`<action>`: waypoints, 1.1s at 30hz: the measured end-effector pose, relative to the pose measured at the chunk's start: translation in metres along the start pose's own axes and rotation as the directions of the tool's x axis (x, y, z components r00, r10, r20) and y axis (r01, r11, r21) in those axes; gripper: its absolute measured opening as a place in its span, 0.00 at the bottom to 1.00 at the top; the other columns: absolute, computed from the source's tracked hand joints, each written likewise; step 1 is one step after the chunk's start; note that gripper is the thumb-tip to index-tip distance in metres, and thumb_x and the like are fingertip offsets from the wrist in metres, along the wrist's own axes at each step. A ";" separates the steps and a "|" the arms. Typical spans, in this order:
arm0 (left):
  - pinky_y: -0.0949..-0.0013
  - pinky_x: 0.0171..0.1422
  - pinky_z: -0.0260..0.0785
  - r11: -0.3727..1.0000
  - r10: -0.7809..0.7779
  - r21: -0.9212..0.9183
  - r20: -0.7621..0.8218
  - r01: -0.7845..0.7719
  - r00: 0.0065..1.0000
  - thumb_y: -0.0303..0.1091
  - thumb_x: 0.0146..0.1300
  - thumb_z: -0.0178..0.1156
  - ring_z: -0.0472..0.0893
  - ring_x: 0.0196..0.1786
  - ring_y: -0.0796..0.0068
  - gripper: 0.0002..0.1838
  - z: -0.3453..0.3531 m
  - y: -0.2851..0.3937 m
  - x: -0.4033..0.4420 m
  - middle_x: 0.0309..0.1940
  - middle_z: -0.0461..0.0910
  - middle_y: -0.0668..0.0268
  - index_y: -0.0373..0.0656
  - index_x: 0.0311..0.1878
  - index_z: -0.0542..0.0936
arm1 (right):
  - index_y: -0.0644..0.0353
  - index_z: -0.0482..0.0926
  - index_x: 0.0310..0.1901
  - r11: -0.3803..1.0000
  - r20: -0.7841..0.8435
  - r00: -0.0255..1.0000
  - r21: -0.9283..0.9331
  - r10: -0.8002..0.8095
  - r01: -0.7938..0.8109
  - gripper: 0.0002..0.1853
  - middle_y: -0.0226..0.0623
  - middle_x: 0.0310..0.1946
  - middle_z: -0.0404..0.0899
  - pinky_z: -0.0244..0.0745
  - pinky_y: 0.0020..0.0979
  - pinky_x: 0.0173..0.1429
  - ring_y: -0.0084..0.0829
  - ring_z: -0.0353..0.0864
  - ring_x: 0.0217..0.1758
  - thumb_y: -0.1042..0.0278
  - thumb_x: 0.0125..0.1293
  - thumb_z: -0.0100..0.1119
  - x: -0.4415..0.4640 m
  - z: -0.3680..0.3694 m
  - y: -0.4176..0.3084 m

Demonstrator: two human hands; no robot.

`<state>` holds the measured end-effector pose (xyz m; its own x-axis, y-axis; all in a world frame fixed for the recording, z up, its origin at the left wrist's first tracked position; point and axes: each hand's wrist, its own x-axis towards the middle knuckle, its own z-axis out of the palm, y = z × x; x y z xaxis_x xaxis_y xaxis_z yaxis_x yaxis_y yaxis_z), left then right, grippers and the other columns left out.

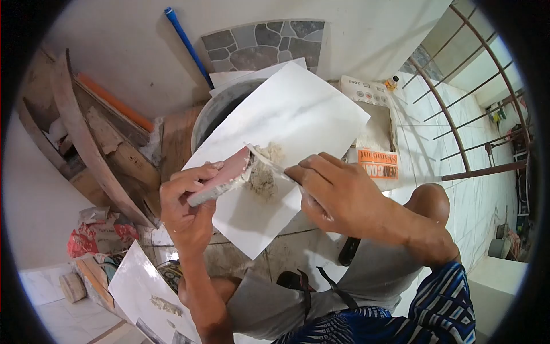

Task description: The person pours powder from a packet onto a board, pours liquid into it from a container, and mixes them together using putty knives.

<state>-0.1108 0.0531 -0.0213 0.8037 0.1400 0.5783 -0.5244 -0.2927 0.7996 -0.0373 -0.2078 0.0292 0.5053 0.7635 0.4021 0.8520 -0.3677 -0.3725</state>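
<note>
My left hand (192, 200) is closed round a thin tile piece (226, 171), pinkish on its face, held tilted. In my right hand (329, 186) is a narrow trowel (270, 163), its blade touching the piece's far edge, where pale paste clings. Beneath both hands lies a large white marbled tile (309, 109), set on a round grey tub (207, 120). A mound of grey-white paste (262, 179) sits on that tile, just under the blade.
A cement bag (378, 163) stands right of the tub. Left are curved wooden boards (91, 143) and a red-white bag (100, 235). Another white tile (140, 286) with paste lies lower left. A blue pipe (188, 46) leans on the wall; a metal grille (441, 103) stands right.
</note>
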 end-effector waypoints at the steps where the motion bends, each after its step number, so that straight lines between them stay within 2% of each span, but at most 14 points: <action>1: 0.54 0.66 0.72 1.000 0.013 0.018 -0.010 -0.013 1.000 0.12 0.60 0.63 0.81 0.57 0.57 0.21 -0.001 0.002 0.000 0.51 0.79 0.51 0.40 0.51 0.68 | 0.68 0.76 0.42 1.000 -0.012 1.000 0.001 -0.004 0.004 0.14 0.41 0.35 0.76 0.78 0.35 0.31 0.38 0.80 0.35 0.82 0.52 0.60 0.000 0.001 0.003; 4: 0.61 0.62 0.73 0.979 -0.158 0.091 -0.238 0.184 0.958 0.15 0.61 0.66 0.80 0.54 0.65 0.21 -0.010 0.010 -0.007 0.51 0.78 0.53 0.40 0.52 0.68 | 0.68 0.75 0.38 0.998 0.018 1.000 0.054 0.020 -0.021 0.09 0.41 0.32 0.75 0.75 0.37 0.30 0.39 0.78 0.32 0.81 0.54 0.59 0.004 -0.002 0.014; 5: 0.71 0.58 0.71 0.985 -0.169 -0.032 -0.310 0.167 0.936 0.19 0.64 0.66 0.78 0.51 0.73 0.20 -0.015 0.000 -0.008 0.51 0.78 0.56 0.39 0.55 0.70 | 0.68 0.75 0.37 0.993 0.073 0.996 0.100 0.056 -0.064 0.08 0.41 0.30 0.74 0.74 0.38 0.30 0.40 0.77 0.30 0.81 0.54 0.58 0.007 -0.010 0.017; 8: 0.74 0.58 0.69 0.876 -0.211 0.331 -0.390 0.351 0.896 0.23 0.67 0.65 0.78 0.52 0.76 0.20 -0.028 0.007 -0.002 0.51 0.79 0.60 0.37 0.59 0.71 | 0.67 0.74 0.36 0.983 0.215 0.973 0.143 0.081 -0.113 0.05 0.43 0.29 0.72 0.70 0.40 0.28 0.43 0.74 0.26 0.79 0.57 0.58 0.019 -0.033 0.028; 9: 0.75 0.59 0.68 0.908 -0.353 0.059 -0.424 0.415 0.834 0.26 0.69 0.64 0.78 0.52 0.78 0.21 -0.024 0.012 0.002 0.52 0.81 0.61 0.36 0.62 0.72 | 0.67 0.74 0.35 0.984 0.247 0.966 0.136 0.076 -0.112 0.05 0.43 0.29 0.72 0.70 0.39 0.28 0.43 0.74 0.26 0.79 0.57 0.58 0.023 -0.037 0.034; 11: 0.75 0.59 0.68 0.854 -0.448 0.095 -0.367 0.512 0.815 0.26 0.69 0.63 0.78 0.51 0.78 0.22 -0.027 0.014 0.006 0.51 0.82 0.61 0.36 0.64 0.71 | 0.65 0.77 0.38 0.991 0.346 0.937 0.095 0.058 -0.096 0.07 0.43 0.30 0.73 0.72 0.40 0.32 0.43 0.76 0.30 0.80 0.57 0.59 0.035 -0.045 0.039; 13: 0.76 0.58 0.69 0.826 -0.512 0.096 -0.284 0.555 0.811 0.27 0.70 0.61 0.79 0.51 0.79 0.24 -0.034 0.007 0.003 0.50 0.84 0.60 0.36 0.67 0.70 | 0.64 0.79 0.42 0.992 0.348 0.930 0.087 -0.117 0.092 0.12 0.41 0.34 0.74 0.74 0.39 0.38 0.42 0.77 0.37 0.81 0.54 0.60 0.045 -0.042 0.048; 16: 0.76 0.57 0.70 0.660 -0.672 0.204 -0.270 0.723 0.690 0.28 0.71 0.60 0.79 0.51 0.79 0.23 -0.045 0.006 0.002 0.49 0.84 0.60 0.34 0.67 0.70 | 0.61 0.81 0.48 0.948 0.417 0.863 -0.011 -0.285 0.319 0.20 0.39 0.39 0.76 0.75 0.39 0.47 0.41 0.76 0.46 0.81 0.51 0.63 0.058 -0.039 0.052; 17: 0.76 0.55 0.70 0.637 -0.659 0.291 -0.275 0.714 0.700 0.29 0.71 0.61 0.79 0.50 0.79 0.24 -0.049 0.002 -0.001 0.50 0.84 0.59 0.33 0.67 0.69 | 0.60 0.81 0.51 0.921 0.455 0.831 -0.058 -0.320 0.385 0.23 0.38 0.41 0.76 0.75 0.39 0.50 0.41 0.75 0.49 0.80 0.49 0.64 0.061 -0.039 0.050; 21: 0.73 0.53 0.72 0.681 -0.643 0.223 -0.275 0.698 0.715 0.35 0.69 0.64 0.80 0.47 0.78 0.26 -0.050 -0.019 -0.015 0.46 0.85 0.58 0.35 0.66 0.72 | 0.58 0.80 0.54 0.860 0.467 0.787 -0.100 -0.403 0.500 0.26 0.37 0.44 0.76 0.74 0.42 0.55 0.41 0.74 0.51 0.76 0.49 0.65 0.054 -0.026 0.055; 24: 0.70 0.51 0.72 0.385 -0.634 0.618 -0.362 0.685 0.683 0.41 0.69 0.65 0.81 0.45 0.75 0.25 -0.042 -0.006 -0.009 0.43 0.84 0.58 0.36 0.62 0.76 | 0.59 0.80 0.54 0.832 0.497 0.751 -0.095 -0.436 0.546 0.24 0.38 0.44 0.76 0.73 0.42 0.56 0.41 0.74 0.51 0.75 0.51 0.64 0.041 -0.018 0.072; 25: 0.68 0.50 0.73 0.379 -0.557 0.682 -0.371 0.625 0.743 0.45 0.68 0.65 0.81 0.42 0.72 0.25 -0.044 -0.012 -0.015 0.39 0.84 0.58 0.36 0.59 0.79 | 0.59 0.80 0.53 0.812 0.494 0.747 -0.130 -0.445 0.569 0.22 0.37 0.45 0.76 0.73 0.41 0.56 0.41 0.75 0.51 0.75 0.52 0.63 0.041 -0.019 0.074; 32: 0.68 0.39 0.72 0.209 -0.539 0.643 -0.553 0.737 0.635 0.48 0.69 0.64 0.78 0.38 0.77 0.24 -0.017 0.005 -0.019 0.38 0.81 0.62 0.38 0.59 0.79 | 0.56 0.84 0.46 0.724 0.356 0.767 -0.277 -0.534 0.632 0.17 0.33 0.42 0.77 0.75 0.36 0.51 0.36 0.75 0.51 0.74 0.52 0.65 0.040 -0.001 0.080; 33: 0.69 0.39 0.72 0.280 -0.453 0.711 -0.494 0.645 0.742 0.48 0.70 0.63 0.78 0.38 0.77 0.24 -0.026 0.016 -0.022 0.40 0.81 0.62 0.39 0.59 0.79 | 0.56 0.84 0.46 0.709 0.357 0.762 -0.295 -0.540 0.641 0.17 0.33 0.42 0.77 0.75 0.36 0.51 0.36 0.75 0.51 0.73 0.50 0.66 0.040 -0.005 0.081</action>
<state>-0.1440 0.0696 -0.0173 0.6948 0.7041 0.1465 0.5716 -0.6643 0.4816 0.0525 -0.2092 0.0194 -0.1240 0.9701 0.2088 0.9679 0.0718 0.2409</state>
